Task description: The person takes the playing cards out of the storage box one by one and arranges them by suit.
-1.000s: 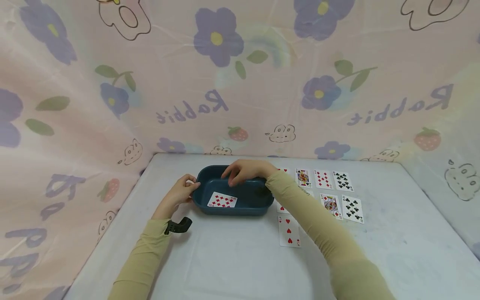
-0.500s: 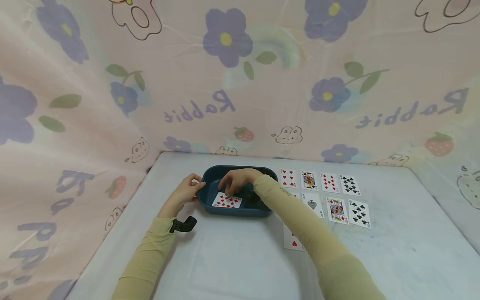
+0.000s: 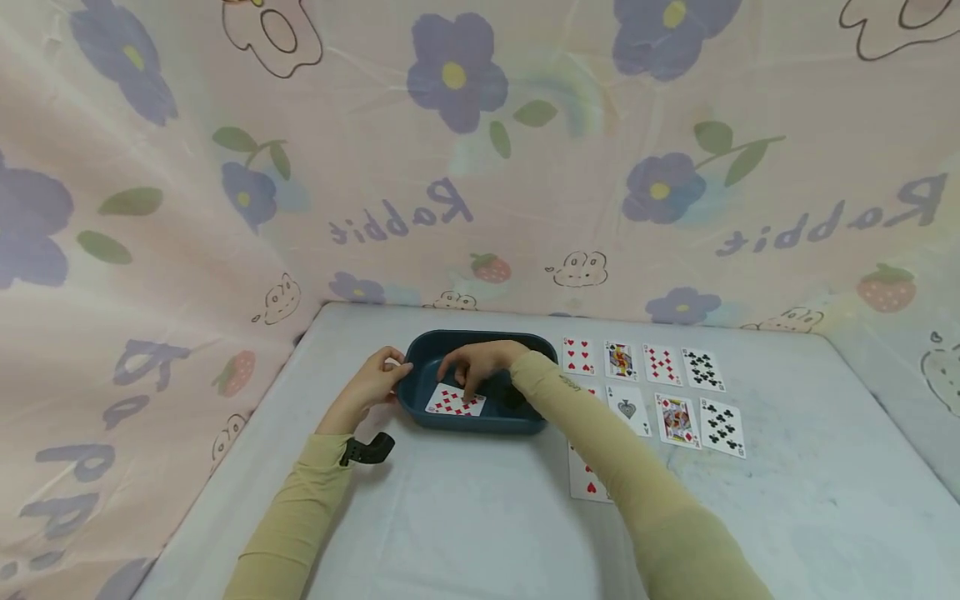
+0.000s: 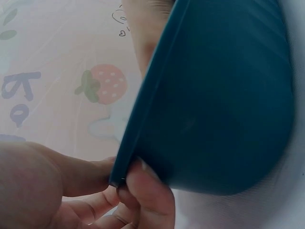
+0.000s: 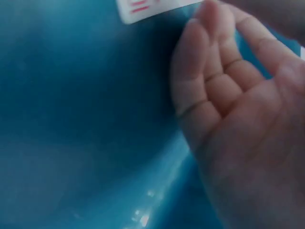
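Note:
A dark blue oval plastic tub (image 3: 480, 425) stands on the white table. My left hand (image 3: 371, 382) pinches its left rim; in the left wrist view, the thumb and fingers meet on the edge of the tub (image 4: 214, 109). A ten-of-diamonds-like playing card (image 3: 445, 400) lies face up on the tub's floor. Reaching inside, my right hand (image 3: 480, 360) has a digit down on the card's right part, the other fingers bent loosely above it. In the right wrist view, only a corner of the card (image 5: 143, 7) shows beside the right hand (image 5: 252, 109).
To the tub's right, face-up cards lie in rows, among them a six of hearts (image 3: 578, 357), a spade card (image 3: 628, 410), a king of diamonds (image 3: 678, 421) and clubs (image 3: 723, 427). My right sleeve (image 3: 592, 433) partly covers a hearts card (image 3: 585, 483). Patterned cloth (image 3: 375, 150) hangs behind.
My right hand has come down inside the tub from near its far rim onto the card. The left hand keeps its grip. The whole view has shifted slightly.

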Demonstrator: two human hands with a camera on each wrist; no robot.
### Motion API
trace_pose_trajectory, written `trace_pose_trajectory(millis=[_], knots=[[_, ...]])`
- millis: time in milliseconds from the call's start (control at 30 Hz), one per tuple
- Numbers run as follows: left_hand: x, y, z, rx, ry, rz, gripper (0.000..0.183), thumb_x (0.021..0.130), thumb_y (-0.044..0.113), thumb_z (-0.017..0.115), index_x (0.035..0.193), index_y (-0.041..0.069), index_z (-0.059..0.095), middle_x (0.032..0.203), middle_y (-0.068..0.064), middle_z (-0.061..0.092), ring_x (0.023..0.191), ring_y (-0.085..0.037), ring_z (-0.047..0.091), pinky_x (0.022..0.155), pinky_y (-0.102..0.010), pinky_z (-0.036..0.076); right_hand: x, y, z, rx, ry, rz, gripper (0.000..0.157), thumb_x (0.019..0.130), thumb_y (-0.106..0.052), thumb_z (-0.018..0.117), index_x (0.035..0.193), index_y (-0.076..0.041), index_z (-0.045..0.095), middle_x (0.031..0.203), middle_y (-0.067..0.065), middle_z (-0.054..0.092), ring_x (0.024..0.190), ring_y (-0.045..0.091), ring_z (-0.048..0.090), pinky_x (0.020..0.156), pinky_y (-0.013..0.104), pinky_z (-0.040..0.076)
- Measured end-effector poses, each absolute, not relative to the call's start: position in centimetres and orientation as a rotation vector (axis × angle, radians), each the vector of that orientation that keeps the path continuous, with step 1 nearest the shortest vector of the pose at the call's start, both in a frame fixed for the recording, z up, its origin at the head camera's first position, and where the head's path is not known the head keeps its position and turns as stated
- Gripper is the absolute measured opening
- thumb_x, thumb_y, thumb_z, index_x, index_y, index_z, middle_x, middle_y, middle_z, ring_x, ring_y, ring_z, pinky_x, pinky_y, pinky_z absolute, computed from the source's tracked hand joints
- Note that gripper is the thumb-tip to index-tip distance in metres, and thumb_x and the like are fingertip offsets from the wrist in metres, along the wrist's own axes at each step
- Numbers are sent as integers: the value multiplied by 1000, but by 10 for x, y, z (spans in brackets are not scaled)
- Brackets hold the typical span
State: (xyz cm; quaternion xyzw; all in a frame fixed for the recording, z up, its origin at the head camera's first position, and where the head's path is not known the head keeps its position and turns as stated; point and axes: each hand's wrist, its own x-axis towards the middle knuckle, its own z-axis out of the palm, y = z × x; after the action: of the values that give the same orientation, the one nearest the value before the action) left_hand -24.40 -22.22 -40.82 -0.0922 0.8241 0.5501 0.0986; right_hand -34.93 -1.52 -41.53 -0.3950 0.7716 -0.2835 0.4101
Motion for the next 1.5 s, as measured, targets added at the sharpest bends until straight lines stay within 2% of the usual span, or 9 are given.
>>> trace_pose_trajectory(millis=[200,500,733,867,1133,1333,1500], knots=[[-244,-223,-408,-288,2436,1636,18,100,18,52,109,5,44,75,-6,48,62,-16,50,55,-29,46,-349,-14,-417,-1049,1934,-711,61,76,5,77,129,-10,51,78,4,47,62,13,42,60,24,40],[-245,-221,-406,-259,2425,1647,18,100,18,52,109,5,43,72,-4,45,60,-15,47,53,-29,45,-347,-12,-418,-1095,2003,-639,65,74,-3,82,129,-17,52,84,6,47,70,14,43,62,24,41],[-247,-219,-408,-235,2427,1646,19,100,19,52,110,4,43,74,-5,49,62,-15,50,54,-28,45,-344,-8,-416,-1070,2085,-600,61,72,-7,84,122,-19,51,93,5,47,78,15,46,67,24,42],[-247,-217,-408,-237,2422,1647,19,100,18,52,110,4,43,75,-7,49,61,-15,51,54,-28,45,-342,-5,-416,-1051,2114,-611,53,75,-6,82,116,-14,50,96,6,48,80,16,46,66,24,42],[-245,-216,-405,-245,2422,1636,18,100,17,51,109,4,43,77,-10,49,61,-16,49,55,-31,46,-342,3,-413,-1016,2086,-748,30,80,2,75,99,-5,53,91,5,50,81,16,47,68,25,43],[-244,-220,-410,-227,2420,1649,19,100,18,52,108,4,43,76,-9,48,61,-16,48,55,-31,46,-341,11,-405,-985,2110,-773,17,88,1,66,98,-5,54,92,5,55,80,17,52,70,26,46],[-241,-222,-409,-247,2425,1644,19,100,18,52,109,4,43,75,-6,48,62,-15,50,55,-30,45,-342,21,-390,-975,2152,-863,13,90,3,61,99,-3,54,91,7,57,79,17,54,69,28,49]])
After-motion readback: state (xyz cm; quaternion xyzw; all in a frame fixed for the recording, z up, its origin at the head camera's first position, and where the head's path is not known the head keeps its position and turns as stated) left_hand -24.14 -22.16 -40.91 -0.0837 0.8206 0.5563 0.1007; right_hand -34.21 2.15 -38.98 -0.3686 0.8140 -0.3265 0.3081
